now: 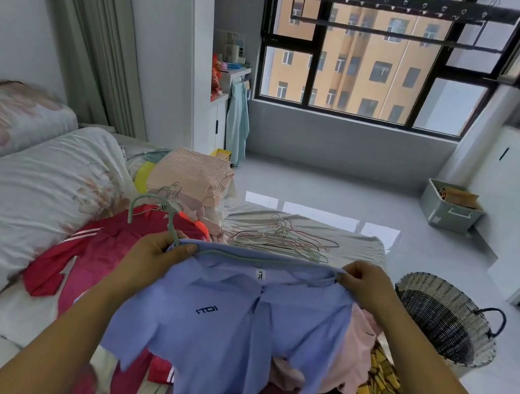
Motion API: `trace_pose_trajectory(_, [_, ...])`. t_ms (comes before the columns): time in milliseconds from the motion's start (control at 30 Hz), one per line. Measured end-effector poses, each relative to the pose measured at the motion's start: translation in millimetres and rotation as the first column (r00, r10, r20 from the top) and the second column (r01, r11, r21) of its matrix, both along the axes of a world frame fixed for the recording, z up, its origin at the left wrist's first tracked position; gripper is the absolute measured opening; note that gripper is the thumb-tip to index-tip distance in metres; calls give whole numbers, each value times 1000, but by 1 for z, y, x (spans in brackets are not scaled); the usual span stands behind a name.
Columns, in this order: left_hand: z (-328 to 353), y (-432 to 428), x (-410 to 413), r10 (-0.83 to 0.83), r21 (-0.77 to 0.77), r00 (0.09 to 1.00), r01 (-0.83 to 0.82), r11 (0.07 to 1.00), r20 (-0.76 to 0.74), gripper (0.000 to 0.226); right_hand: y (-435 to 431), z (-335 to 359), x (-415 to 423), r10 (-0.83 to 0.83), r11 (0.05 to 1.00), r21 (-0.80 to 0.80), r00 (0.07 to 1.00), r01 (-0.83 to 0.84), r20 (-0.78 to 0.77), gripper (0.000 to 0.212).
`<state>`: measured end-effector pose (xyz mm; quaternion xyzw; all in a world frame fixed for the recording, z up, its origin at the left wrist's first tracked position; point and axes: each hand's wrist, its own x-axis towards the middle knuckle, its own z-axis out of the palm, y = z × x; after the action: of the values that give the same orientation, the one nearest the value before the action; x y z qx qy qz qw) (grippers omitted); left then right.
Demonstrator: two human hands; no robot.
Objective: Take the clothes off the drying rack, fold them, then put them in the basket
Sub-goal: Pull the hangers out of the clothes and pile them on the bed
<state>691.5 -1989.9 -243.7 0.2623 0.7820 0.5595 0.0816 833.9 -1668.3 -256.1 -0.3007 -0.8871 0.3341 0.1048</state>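
A light blue polo shirt (233, 321) hangs on a pale green hanger (148, 210) over the bed. My left hand (155, 253) grips the shirt's left shoulder together with the hanger. My right hand (363, 285) pinches the right shoulder. Under the shirt lies a heap of clothes: a red jacket with white stripes (87, 258), a pink garment (358, 343) and a yellow plaid one (374, 392). The woven basket (448, 326) with dark handles stands on the floor to the right of the bed. The drying rack (408, 6) hangs bare near the ceiling by the window.
A pile of bare wire hangers (282, 239) lies on the bed (363, 242) beyond the shirt. Folded pink striped clothes (194, 173) are stacked further left. A floral duvet (27, 189) fills the left side. A grey storage box (449, 206) sits by the white cabinet.
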Motion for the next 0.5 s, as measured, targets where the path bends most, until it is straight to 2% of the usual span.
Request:
trace_pose_trajectory(33, [0,1,0,8,9,1000,-8,1000,3,31,1,-1,1,-6,1000,8,1000,6,-20,19])
trace_pose_trajectory(67, [-1,1,0,17,23,1000,-17,1000,13,29,3,-5,2,-1,998,-55,999,-1,-41,15])
trace_pose_trajectory(133, [-5,-1,-1,50,64,996,-55,996,78,27,2,-10,6,26,938,-343,997,-50,-75,7])
trace_pose_trajectory(200, [-8,-6,-1,54,124,982,-77,989,178,31,0,-16,12,51,821,-565,996,-83,-72,10])
trace_pose_trajectory(267, [-9,-7,1,34,178,968,-80,981,247,37,-4,-21,17,116,767,-632,992,-115,-40,8])
trace_pose_trajectory(333, [-5,-6,2,42,222,966,-101,970,256,38,-7,-29,20,179,745,-646,983,-164,-42,13])
trace_pose_trajectory(367, [-3,-4,2,45,236,969,-104,966,244,35,-10,-29,20,158,749,-639,984,-174,-83,17])
trace_pose_trajectory(433, [1,0,-1,28,223,978,-75,972,205,26,-14,-19,17,-9,743,-646,962,-175,-272,21])
trace_pose_trajectory(500, [4,9,-2,-6,158,989,-18,987,149,21,-22,1,11,-184,664,-707,863,-245,-471,24])
